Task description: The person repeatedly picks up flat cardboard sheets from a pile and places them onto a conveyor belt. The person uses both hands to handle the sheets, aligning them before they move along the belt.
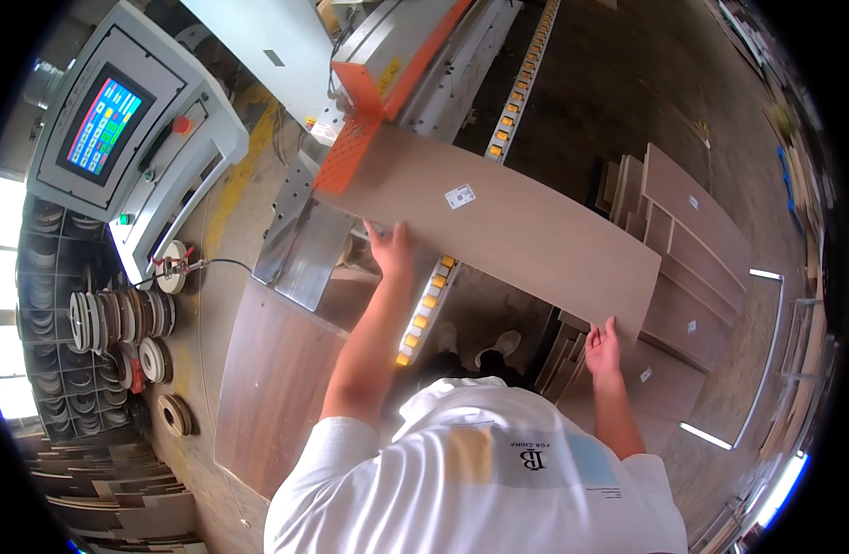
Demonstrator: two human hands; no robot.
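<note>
A long brown board (517, 222) with a small white label lies slantwise in front of me, its left end against the orange guard of a machine. My left hand (390, 251) grips its near edge close to that end, some fingers hidden at the edge. My right hand (603, 349) holds the near edge by the right corner, palm partly showing, with fingertips against the board. Under the board runs a roller track (427, 309) with yellow rollers.
The machine's orange guard (346, 162) and metal table (304, 258) stand left. A control panel (106, 120) with a lit screen is at upper left. Stacked boards (692, 240) stand right. A wood-grain panel (272, 379) and edging rolls (120, 319) are at left.
</note>
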